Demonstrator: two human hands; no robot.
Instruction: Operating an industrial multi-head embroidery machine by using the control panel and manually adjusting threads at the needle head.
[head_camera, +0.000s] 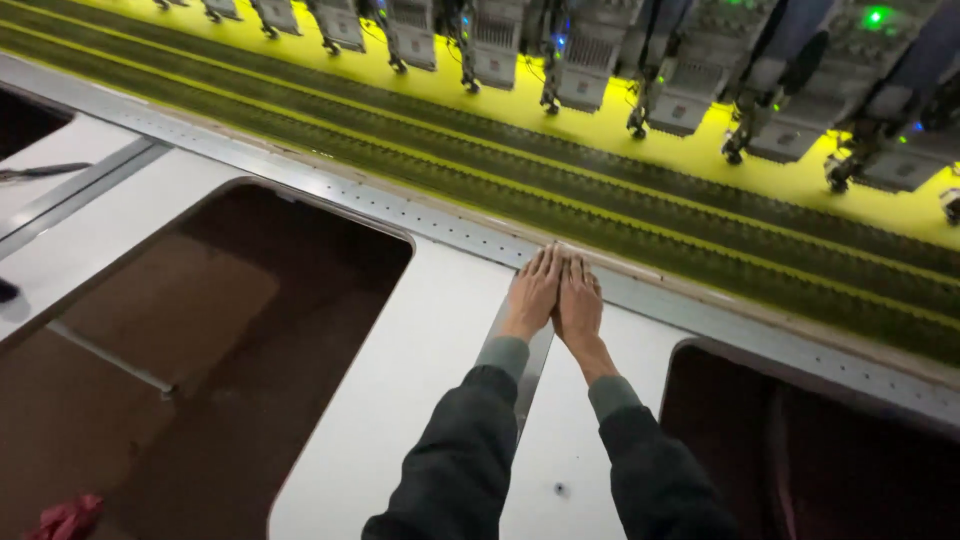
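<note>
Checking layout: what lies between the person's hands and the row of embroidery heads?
In the head view, a metal rail and yellow fabric with dark stitched bands.

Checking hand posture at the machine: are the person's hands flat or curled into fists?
Flat. The left hand and right hand lie palm-down, fingers extended, side by side against the metal rail.

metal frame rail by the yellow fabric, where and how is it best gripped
Probably at the metal frame rail's near long edge, coming from the white table side. It is a flat, thin strip lying level, so fingers would press on top, as the left hand and right hand do, flat and side by side.
</note>
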